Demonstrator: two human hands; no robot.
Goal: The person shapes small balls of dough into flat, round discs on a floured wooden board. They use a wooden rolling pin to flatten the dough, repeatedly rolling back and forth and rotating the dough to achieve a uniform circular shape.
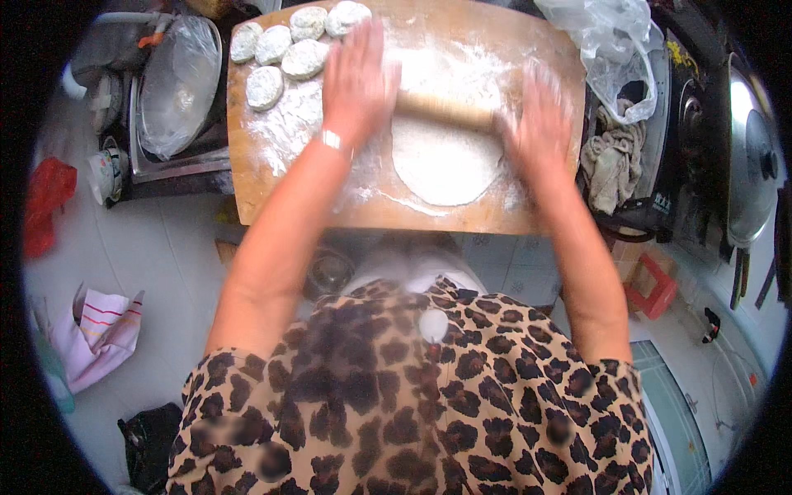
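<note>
A wooden rolling pin (445, 112) lies across a flat, rounded sheet of dough (445, 164) on a floured wooden board (365, 210). My left hand (359, 86) is over the pin's left end, blurred, its fingers pointing away from me. At the right end is my right hand (541, 117), also blurred, its fingers stretched out. Both hands press on the pin with flat palms, and neither is seen to wrap around it. Several floured dough pieces (264, 88) sit at the board's upper left, the nearest ones close beside my left hand.
Left of the board, a large bowl under clear plastic (179, 93) stands in a metal sink (139, 167). On the right are a plastic bag (619, 55), a crumpled cloth (612, 161) and a pan with a glass lid (752, 154). A red box (653, 288) is lower right.
</note>
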